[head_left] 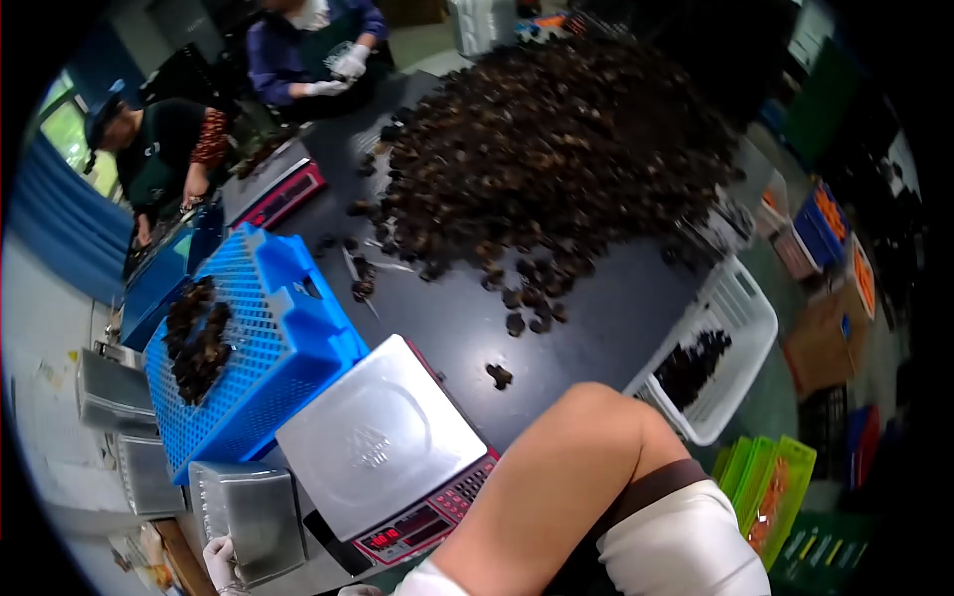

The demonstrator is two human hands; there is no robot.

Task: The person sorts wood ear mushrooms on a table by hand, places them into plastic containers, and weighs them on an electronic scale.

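My left hand (221, 562), in a white glove, is at the bottom left with its fingers closed on the edge of a stack of clear plastic trays (260, 521). My bare right arm bends across the lower middle, and only the white glove near the wrist of my right hand (433, 580) shows at the bottom edge; its fingers are hidden. Between the arm and the blue crate (298, 343) lies a scale (383, 437) with a bare metal plate and a lit red display. A small dark piece (499, 375) lies on the dark table (447, 348).
A large heap of dark brown pieces (556, 149) covers the table's far part. Dark pieces lie on the upturned blue crate and in a white basket (760, 338) at right. Two people work at the far left, near another scale (273, 189). Green crates (785, 487) stand lower right.
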